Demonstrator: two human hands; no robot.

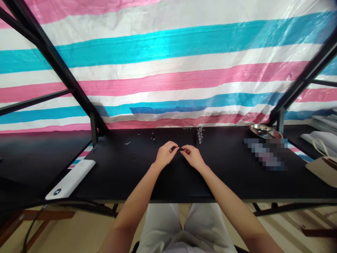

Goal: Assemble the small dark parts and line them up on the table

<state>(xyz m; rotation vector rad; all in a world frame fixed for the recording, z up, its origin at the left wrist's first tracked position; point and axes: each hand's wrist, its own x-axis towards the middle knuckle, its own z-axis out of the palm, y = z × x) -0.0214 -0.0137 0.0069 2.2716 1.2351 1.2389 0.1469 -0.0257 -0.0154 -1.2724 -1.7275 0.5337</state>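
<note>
Above the black table [118, 175], my left hand [165, 154] and my right hand [193, 155] meet almost fingertip to fingertip. Both are closed in a pinch. A tiny dark piece [180, 149] shows in the narrow gap between them, too small to name; I cannot tell which hand grips it. Just beyond my right hand lies a cluster of small clear, rounded pieces [200, 136]. A short row of similar small pieces [186, 128] sits near the back edge. Left of my hands are a thin white bent piece [127, 143] and a few tiny bits [153, 136].
A long white device [73, 179] lies at the left end of the table. A shiny metal plate [277, 135] and a pixelated item [265, 156] are on the right, with a beige pouch [323, 171] farther out. Black metal posts [59, 72] and a striped sheet [168, 77] stand behind.
</note>
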